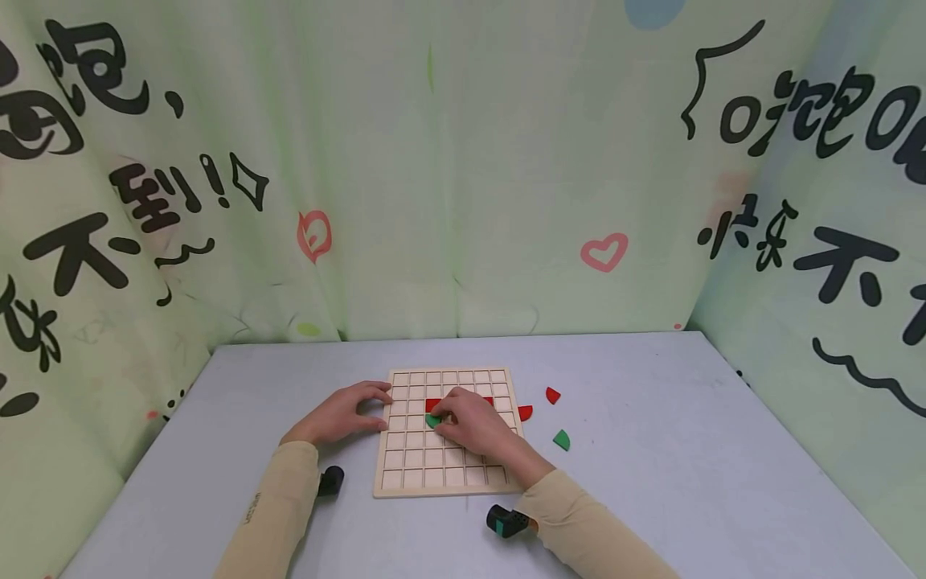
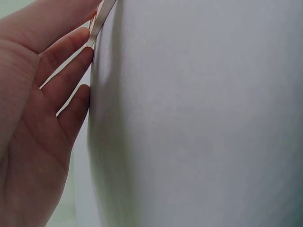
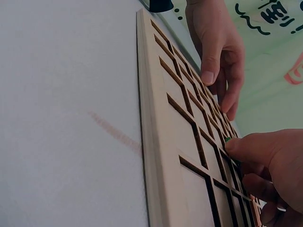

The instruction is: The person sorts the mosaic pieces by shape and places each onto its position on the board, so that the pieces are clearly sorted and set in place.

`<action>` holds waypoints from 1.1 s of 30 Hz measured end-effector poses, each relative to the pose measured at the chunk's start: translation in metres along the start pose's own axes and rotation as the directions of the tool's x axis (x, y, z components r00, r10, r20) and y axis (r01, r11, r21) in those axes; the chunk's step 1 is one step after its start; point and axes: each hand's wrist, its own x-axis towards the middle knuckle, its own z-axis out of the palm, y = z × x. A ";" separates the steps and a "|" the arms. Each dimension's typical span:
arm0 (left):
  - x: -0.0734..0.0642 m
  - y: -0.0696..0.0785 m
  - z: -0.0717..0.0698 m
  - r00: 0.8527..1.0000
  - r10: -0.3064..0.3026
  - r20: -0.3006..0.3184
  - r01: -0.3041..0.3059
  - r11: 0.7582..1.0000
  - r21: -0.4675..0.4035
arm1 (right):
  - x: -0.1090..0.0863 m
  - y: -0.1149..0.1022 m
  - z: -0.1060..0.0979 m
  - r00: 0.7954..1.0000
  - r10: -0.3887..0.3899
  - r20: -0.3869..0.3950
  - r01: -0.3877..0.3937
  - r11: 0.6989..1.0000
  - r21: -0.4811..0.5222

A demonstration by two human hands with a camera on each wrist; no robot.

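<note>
A wooden grid board (image 1: 403,460) lies flat on the table with its square cells facing up. At its left edge rests my left hand (image 1: 346,413), fingertips and thumb against the rim, fingers fairly straight in the left wrist view. Over the middle of the board, my right hand (image 1: 473,425) pinches a small green quarter-round piece (image 1: 432,420) between thumb and fingers, close over a cell. Most of that piece is hidden in the right wrist view, where only a green sliver (image 3: 227,139) shows at the thumb tip. Red pieces (image 1: 432,404) sit in the row just above, partly covered by the right hand.
To the right of the board lie a red piece (image 1: 553,395), another red piece (image 1: 525,412) right at the board's edge, and a green piece (image 1: 562,440). The pale table (image 1: 637,418) is bounded by printed curtains (image 1: 463,201) behind and at both sides.
</note>
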 end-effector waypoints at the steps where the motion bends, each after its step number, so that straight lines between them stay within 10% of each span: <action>1: 0.000 0.001 0.000 1.000 0.000 -0.001 0.000 1.000 -0.001 | 0.000 0.000 0.000 1.000 0.005 0.000 -0.005 1.000 0.000; 33: 0.001 -0.002 0.001 1.000 0.012 -0.002 -0.012 1.000 0.003 | 0.002 -0.002 0.002 1.000 -0.001 -0.024 0.001 1.000 -0.013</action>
